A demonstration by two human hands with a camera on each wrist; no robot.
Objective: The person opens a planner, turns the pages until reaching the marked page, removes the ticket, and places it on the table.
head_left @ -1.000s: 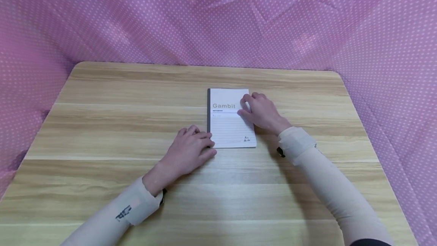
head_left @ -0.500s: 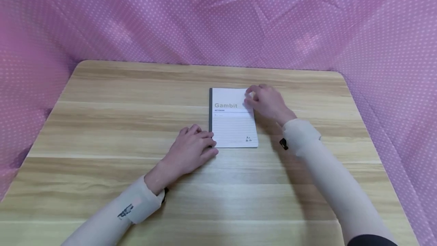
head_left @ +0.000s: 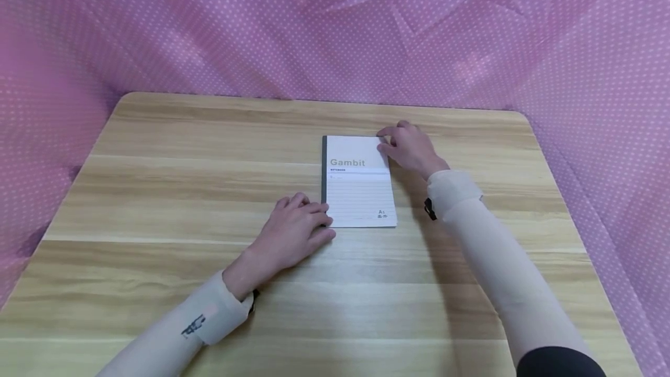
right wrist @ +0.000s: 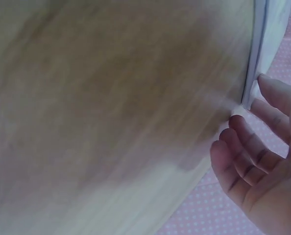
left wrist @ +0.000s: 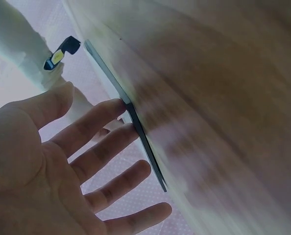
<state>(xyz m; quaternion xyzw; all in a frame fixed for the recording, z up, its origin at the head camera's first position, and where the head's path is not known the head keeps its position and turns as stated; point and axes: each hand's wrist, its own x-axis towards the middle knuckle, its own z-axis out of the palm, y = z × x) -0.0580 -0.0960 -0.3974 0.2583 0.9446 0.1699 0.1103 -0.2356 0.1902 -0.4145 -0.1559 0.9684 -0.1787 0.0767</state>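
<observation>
A closed white notebook (head_left: pixel 358 196) with "Gambit" on its cover and a dark spine on its left lies flat on the wooden table. My left hand (head_left: pixel 290 231) rests at the lower left of the notebook, its index and middle fingertips touching the spine edge. Palm and spread fingers (left wrist: pixel 106 152) show in the left wrist view. At the notebook's upper right corner is my right hand (head_left: pixel 412 147), thumb on the cover by the right edge and index finger reaching the top edge. In the right wrist view, its other fingers (right wrist: pixel 251 147) bend loosely beside the corner.
The wooden table (head_left: pixel 209 162) has rounded far corners. A pink polka-dot cloth (head_left: pixel 335 34) hangs behind it and along both sides. Light sleeves (head_left: pixel 502 266) cover both forearms, with a small dark buckle (left wrist: pixel 62 53) at the right wrist.
My right hand has slid away from me along the notebook's right edge to its upper right corner. The left hand stays by the spine; the notebook looks almost unmoved.
</observation>
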